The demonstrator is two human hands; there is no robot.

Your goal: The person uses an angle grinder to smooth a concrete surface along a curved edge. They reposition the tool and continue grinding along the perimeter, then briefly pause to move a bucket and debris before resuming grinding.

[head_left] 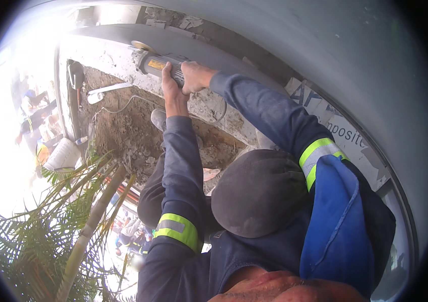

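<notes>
Up by the wall: a grey grinder (161, 64) is pressing against the concrete ledge (118, 55).
Hands: the left hand (172, 88) and right hand (196, 75) are both holding the grinder.
Fingers: wrapped tight around its body.
Feel: looking heavy, hard, shaky; its thick middle is best to grab.
Below the grinder: dirt (128, 128).

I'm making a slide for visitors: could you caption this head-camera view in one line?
Both hands, left hand and right hand, grip a grey angle grinder against a concrete edge above dug soil.
</notes>
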